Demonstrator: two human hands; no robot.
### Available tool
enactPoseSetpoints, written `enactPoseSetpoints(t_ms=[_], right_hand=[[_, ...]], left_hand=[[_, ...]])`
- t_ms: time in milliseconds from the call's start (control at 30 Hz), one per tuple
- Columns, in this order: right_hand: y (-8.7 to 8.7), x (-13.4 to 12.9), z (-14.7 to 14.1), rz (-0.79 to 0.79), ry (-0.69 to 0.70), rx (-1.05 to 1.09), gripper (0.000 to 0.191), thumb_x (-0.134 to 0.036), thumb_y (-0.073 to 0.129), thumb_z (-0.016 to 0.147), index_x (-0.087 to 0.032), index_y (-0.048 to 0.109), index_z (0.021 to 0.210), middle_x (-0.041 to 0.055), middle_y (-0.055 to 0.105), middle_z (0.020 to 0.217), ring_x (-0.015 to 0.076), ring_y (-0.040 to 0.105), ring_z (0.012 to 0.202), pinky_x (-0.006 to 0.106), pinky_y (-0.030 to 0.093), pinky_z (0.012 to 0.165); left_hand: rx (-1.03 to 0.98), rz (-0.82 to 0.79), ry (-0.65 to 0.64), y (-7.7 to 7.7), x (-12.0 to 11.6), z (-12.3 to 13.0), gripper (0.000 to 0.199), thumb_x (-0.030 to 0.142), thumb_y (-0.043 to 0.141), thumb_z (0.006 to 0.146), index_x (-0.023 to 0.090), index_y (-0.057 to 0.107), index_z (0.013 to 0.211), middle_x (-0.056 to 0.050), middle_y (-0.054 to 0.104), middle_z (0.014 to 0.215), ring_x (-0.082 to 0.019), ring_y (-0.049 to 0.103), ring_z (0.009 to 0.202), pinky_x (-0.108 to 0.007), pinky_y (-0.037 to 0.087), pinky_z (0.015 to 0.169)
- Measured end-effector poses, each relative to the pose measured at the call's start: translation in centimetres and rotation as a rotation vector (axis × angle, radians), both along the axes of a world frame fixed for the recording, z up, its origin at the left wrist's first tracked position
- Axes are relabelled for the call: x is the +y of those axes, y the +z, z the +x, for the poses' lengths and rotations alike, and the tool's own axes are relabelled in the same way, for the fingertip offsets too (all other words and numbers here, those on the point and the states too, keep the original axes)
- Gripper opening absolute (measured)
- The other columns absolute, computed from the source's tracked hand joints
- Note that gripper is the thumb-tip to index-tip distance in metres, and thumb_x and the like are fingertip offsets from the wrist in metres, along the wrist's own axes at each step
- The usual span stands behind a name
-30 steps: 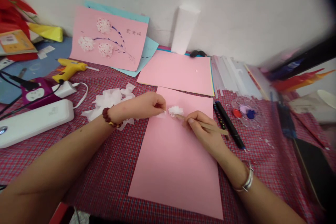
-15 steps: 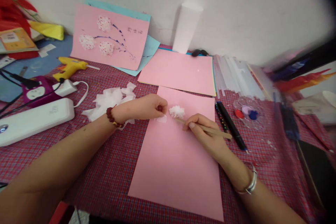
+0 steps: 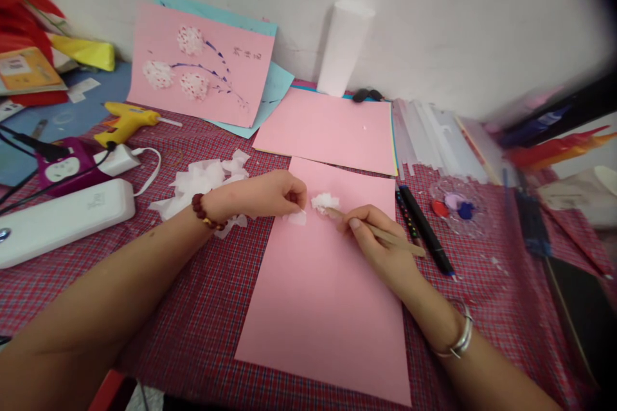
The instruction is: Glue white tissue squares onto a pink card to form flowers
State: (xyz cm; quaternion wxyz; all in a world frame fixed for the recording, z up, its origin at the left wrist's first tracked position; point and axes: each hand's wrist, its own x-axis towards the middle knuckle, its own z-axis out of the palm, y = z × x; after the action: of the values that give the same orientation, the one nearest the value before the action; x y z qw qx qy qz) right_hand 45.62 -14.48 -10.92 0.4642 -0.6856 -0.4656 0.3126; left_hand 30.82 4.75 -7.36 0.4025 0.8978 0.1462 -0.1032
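1. My left hand, at nine o'clock from the white tuft, pinches a thin white scrap between thumb and fingers; my fingers cover its upper end, and its pale edge is hard to make out against the pink
2. My right hand, at four o'clock from the tuft, grips a wooden stick; my fingers hide its middle, and I cannot tell whether its tip touches the tuft or stops just beside it
3. The tuft sits near the twelve o'clock end of my pink sheet, whose right edge is partly covered by my right hand and forearm
4. At nine o'clock from the tuft lies a heap of white paper pieces, partly hidden behind my left wrist and beaded bracelet
5. Farther out at nine o'clock, a white device is cut off by the picture's edge
6. At three o'clock, beyond the black pen and the clear paint dish, a pale cup-like thing is too blurred to name surely
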Motion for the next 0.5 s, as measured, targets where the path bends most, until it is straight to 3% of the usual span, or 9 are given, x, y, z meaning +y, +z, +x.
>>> enactPoseSetpoints(t_ms=[167, 300, 500], right_hand=[[-0.1, 0.3, 0.3, 0.016, -0.024, 0.072, 0.015, -0.027, 0.048, 0.09, -0.023, 0.059, 0.08, 0.0008, 0.061, 0.075, 0.0154, 0.057, 0.07, 0.028, 0.045, 0.065], [-0.1, 0.6, 0.5, 0.013, -0.044, 0.093, 0.015, -0.027, 0.048, 0.089, -0.023, 0.059, 0.079, 0.001, 0.062, 0.075, 0.0156, 0.057, 0.068, 0.029, 0.046, 0.065], [0.2, 0.6, 0.5, 0.039, -0.049, 0.15, 0.016, -0.024, 0.049, 0.089, -0.022, 0.059, 0.077, 0.0002, 0.062, 0.073, 0.0147, 0.056, 0.067, 0.028, 0.045, 0.064]], left_hand=[[-0.166, -0.061, -0.102, -0.9, -0.6, 0.8, 0.014, 0.014, 0.055, 0.073, 0.015, 0.068, 0.077, -0.001, 0.062, 0.076, -0.01, 0.055, 0.069, -0.02, 0.039, 0.064], [-0.256, 0.043, -0.022, -1.6, -1.4, 1.7, 0.016, 0.009, 0.053, 0.073, 0.014, 0.068, 0.076, -0.001, 0.061, 0.079, -0.01, 0.055, 0.074, -0.021, 0.04, 0.068], [-0.227, 0.019, 0.105, -1.8, -1.6, 2.1, 0.011, 0.01, 0.053, 0.072, 0.012, 0.064, 0.074, 0.0, 0.061, 0.073, -0.009, 0.053, 0.065, -0.02, 0.036, 0.058]])
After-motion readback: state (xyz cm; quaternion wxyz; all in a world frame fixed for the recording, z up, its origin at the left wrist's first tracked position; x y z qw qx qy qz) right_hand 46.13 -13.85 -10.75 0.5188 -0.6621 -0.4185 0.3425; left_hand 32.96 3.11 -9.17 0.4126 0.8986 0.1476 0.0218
